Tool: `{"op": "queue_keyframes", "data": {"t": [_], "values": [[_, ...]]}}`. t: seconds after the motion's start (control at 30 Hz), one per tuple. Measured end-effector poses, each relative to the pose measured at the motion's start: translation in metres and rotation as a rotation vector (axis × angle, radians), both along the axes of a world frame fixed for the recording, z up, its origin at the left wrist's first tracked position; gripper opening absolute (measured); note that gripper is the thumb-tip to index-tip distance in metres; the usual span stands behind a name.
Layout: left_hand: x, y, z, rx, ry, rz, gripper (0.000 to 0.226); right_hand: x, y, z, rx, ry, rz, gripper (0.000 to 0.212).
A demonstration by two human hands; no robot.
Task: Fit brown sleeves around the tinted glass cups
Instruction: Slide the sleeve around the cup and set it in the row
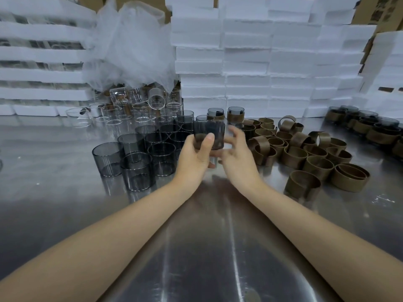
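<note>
A tinted glass cup (209, 132) is held upright above the steel table (207, 236), gripped by the left hand (196, 155) with the thumb across its front. A brown sleeve (218, 144) appears, through blur, to be seated round its lower half. The right hand (235, 153) is spread open and empty, just right of the cup.

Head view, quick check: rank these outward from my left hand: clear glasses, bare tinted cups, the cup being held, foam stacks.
1. Held cup, gripped in the left hand.
2. Bare tinted cups, just to its left.
3. Clear glasses, back left.
4. Foam stacks, along the rear.
</note>
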State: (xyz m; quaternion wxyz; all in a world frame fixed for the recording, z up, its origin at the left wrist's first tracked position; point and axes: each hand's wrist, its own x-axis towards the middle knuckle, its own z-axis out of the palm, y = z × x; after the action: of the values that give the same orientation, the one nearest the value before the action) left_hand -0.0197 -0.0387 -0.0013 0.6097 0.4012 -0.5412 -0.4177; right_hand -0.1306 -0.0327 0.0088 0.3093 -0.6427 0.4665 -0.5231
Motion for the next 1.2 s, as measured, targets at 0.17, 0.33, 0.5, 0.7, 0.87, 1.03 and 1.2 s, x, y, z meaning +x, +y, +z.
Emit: {"op": "queue_keyframes", "data": {"t": [0.17, 0.33, 0.5, 0.7, 0.87, 1.03, 1.2], "values": [[0.004, -0.002, -0.004, 0.076, -0.077, -0.031, 0.04, 0.001, -0.001, -0.006, -0.184, 0.126, 0.066, 0.086], [0.008, 0.003, 0.004, 0.195, -0.012, -0.167, 0.065, -0.009, -0.007, -0.001, -0.038, -0.01, 0.171, 0.067], [0.008, 0.005, 0.005, 0.248, 0.257, -0.403, 0.072, -0.018, -0.007, 0.007, 0.084, -0.176, 0.404, 0.062], [0.008, 0.003, 0.006, 0.341, 0.446, -0.589, 0.029, -0.02, -0.009, 0.003, -0.005, 0.041, 0.389, 0.086], [0.004, 0.0, 0.002, 0.317, 0.363, -0.481, 0.028, -0.023, -0.013, -0.001, -0.098, 0.283, 0.254, 0.089], [-0.003, 0.007, 0.005, 0.168, 0.156, -0.263, 0.051, -0.025, -0.02, -0.001, -0.176, 0.361, 0.216, 0.101], [-0.003, 0.017, 0.005, 0.014, -0.177, -0.098, 0.069, -0.029, -0.026, -0.004, -0.346, 0.44, 0.062, 0.097]]}}
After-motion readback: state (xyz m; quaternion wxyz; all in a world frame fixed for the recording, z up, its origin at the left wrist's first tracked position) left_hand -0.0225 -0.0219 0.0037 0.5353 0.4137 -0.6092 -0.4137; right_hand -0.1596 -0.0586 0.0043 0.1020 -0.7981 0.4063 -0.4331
